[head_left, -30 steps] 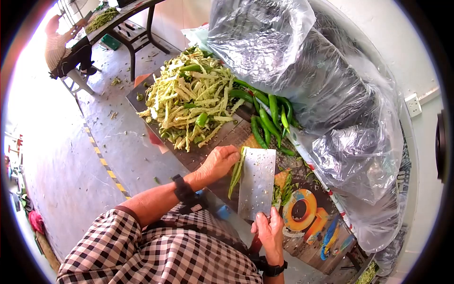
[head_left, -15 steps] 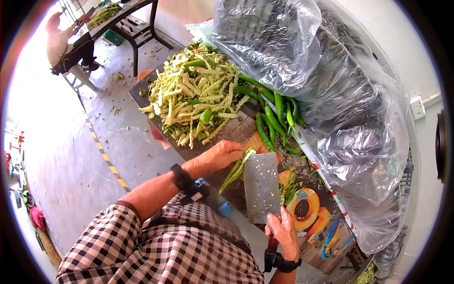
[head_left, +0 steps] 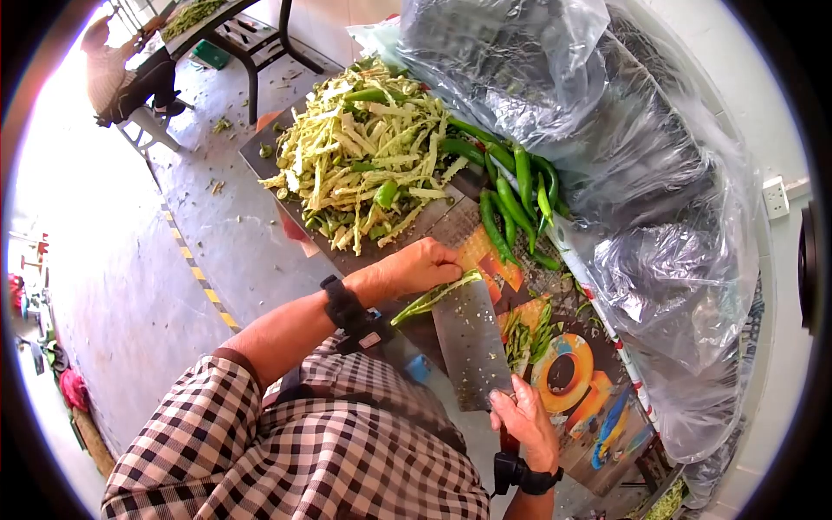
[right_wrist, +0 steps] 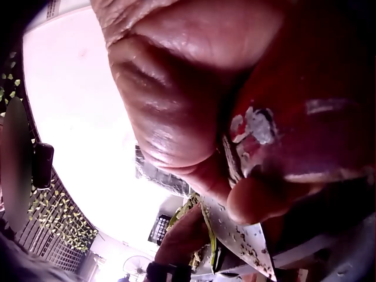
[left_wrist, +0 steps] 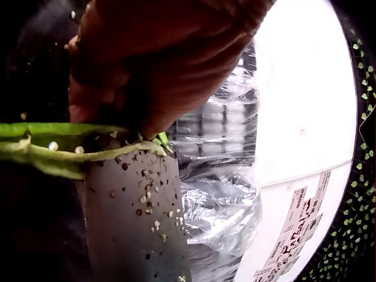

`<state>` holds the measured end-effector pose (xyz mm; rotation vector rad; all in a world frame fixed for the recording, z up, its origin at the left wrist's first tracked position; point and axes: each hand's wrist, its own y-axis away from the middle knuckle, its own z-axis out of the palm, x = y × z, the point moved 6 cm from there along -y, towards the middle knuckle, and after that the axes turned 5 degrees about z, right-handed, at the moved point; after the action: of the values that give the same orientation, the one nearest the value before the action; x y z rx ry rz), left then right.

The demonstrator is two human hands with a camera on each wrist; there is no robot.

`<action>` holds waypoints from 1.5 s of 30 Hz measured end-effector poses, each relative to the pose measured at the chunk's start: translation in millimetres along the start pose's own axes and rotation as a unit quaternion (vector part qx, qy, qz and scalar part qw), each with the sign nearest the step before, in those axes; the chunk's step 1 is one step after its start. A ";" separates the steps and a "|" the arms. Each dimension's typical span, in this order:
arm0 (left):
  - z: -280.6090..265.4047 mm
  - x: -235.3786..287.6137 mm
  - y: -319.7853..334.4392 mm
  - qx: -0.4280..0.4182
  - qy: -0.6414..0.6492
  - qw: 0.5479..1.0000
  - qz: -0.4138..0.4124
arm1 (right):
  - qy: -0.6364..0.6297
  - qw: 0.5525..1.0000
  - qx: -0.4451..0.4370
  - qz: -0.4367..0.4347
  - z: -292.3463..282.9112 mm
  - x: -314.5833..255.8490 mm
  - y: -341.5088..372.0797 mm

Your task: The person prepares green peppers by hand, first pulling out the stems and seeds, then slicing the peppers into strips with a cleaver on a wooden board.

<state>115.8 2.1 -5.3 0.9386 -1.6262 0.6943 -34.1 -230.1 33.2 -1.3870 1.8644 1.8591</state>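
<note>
My left hand [head_left: 416,267] pinches one end of a slit green chili pepper [head_left: 425,303], which hangs beside the cleaver. In the left wrist view the pepper [left_wrist: 64,154] lies opened lengthwise, pale inside, with a few seeds. The right hand [head_left: 527,423] grips the red handle [right_wrist: 317,129] of the cleaver [head_left: 468,355]. Its broad blade, speckled with seeds, slants between the two hands, and its far end overlaps the pepper in the head view. The left wrist view has the blade [left_wrist: 135,217] right under the pepper's cut edge.
A large heap of pale slit peppers [head_left: 355,156] covers the table's far left. Whole green chilies [head_left: 520,199] lie beside clear plastic sheeting [head_left: 641,217]. Green scraps [head_left: 523,336] sit right of the blade. Farther back, a person [head_left: 130,82] sits at another table.
The blade has tilted, its far end swinging left under the pepper. The pepper has turned from nearly upright to a flatter slant. My right hand has shifted slightly right.
</note>
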 end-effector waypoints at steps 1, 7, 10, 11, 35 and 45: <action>0.2 -1.3 -0.7 -0.004 -0.003 1.000 -0.003 | -0.015 1.000 -0.004 0.000 1.8 -1.6 -0.2; 0.5 -7.1 -2.5 -0.031 -0.014 0.999 -0.023 | -0.067 0.997 -0.044 -0.022 10.0 -2.4 -6.0; 1.1 -4.5 -2.5 -0.008 0.032 0.999 -0.019 | -0.086 0.995 -0.055 -0.019 11.9 6.1 -12.0; 1.2 -4.0 -2.8 -0.001 0.032 0.999 -0.020 | -0.085 0.995 -0.057 -0.014 12.1 7.6 -12.7; -6.0 24.8 21.9 0.082 -0.277 0.953 0.091 | -0.193 0.980 -0.037 0.003 27.6 -4.7 -19.3; -7.2 11.7 6.1 0.070 -0.304 0.950 -0.003 | -0.162 0.986 -0.031 0.011 28.8 -3.1 -19.3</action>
<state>113.0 8.6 7.9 1.3511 -2.1277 0.5462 -32.9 -200.1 15.7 -1.0073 1.6799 2.0251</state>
